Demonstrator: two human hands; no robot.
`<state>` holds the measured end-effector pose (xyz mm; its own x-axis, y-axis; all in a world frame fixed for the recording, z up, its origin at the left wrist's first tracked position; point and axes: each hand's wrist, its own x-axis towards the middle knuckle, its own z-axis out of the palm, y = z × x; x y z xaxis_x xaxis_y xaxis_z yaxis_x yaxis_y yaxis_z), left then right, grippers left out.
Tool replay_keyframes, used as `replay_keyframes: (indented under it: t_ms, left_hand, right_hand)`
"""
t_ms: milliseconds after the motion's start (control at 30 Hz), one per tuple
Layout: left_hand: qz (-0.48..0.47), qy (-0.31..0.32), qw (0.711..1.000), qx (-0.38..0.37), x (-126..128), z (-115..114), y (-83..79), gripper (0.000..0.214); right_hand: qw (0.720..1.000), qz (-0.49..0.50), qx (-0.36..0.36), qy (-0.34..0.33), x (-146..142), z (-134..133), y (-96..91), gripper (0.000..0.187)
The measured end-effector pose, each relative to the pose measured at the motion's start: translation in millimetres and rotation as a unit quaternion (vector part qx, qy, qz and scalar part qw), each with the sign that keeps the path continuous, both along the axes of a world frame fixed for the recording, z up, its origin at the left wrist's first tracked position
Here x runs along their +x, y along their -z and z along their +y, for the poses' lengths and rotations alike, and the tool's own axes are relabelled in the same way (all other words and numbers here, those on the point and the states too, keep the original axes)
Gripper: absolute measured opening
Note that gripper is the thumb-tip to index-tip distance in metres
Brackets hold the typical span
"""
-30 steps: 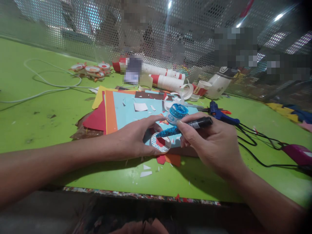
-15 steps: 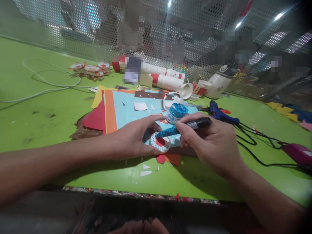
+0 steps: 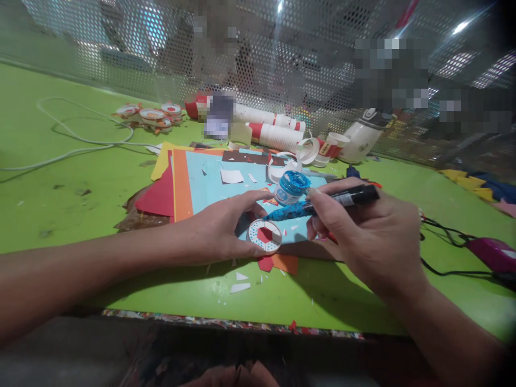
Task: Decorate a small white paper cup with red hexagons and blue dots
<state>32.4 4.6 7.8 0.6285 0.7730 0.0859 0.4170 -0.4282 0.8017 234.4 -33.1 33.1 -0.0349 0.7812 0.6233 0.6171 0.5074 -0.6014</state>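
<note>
My left hand [image 3: 220, 228] curls around a small white paper ring [image 3: 264, 235] with a red centre and dotted rim, pinching it flat on the coloured paper. My right hand [image 3: 363, 236] grips a black-handled brush [image 3: 322, 203] whose front part is coated in blue paint. Its tip hovers just above the ring, near a small open pot of blue paint [image 3: 292, 187]. A stack of coloured paper sheets [image 3: 193, 183] lies under and behind the ring.
Stacked red-and-white paper cups [image 3: 270, 131] lie at the back by a white jug [image 3: 360, 141]. Finished decorated rings [image 3: 151, 115] and a white cable [image 3: 76, 140] are at left. Black cord [image 3: 443, 258] and a purple tool [image 3: 489, 253] lie at right. A perforated metal screen [image 3: 161, 48] backs the green table [image 3: 60, 199].
My right hand has lifted the brush up and to the right, off the ring, and now covers the blue glue gun. My left hand has stayed on the ring.
</note>
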Motion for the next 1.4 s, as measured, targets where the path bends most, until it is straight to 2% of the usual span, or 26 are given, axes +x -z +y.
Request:
replay_keyframes:
  t_ms: [367, 767, 1167, 1400]
  left_hand:
    - [0.013, -0.003, 1.000, -0.005, -0.4, 0.2, -0.8, 0.081]
    - [0.007, -0.005, 1.000, -0.006, 0.4, -0.4, -0.3, 0.080]
    - [0.012, -0.009, 1.000, -0.003, 1.6, -1.4, -2.5, 0.078]
    - [0.008, -0.005, 1.000, -0.001, 0.5, 0.4, -0.2, 0.081]
  right_hand:
    - [0.998, -0.048, -0.025, -0.019, -0.6, 0.8, 1.2, 0.016]
    - [0.998, -0.039, -0.030, -0.034, -1.3, 1.4, 3.6, 0.014]
    - [0.995, -0.020, -0.051, -0.079, -0.8, 3.7, 3.9, 0.013]
    - [0.998, 0.008, -0.036, -0.042, -0.5, 3.1, 2.0, 0.017]
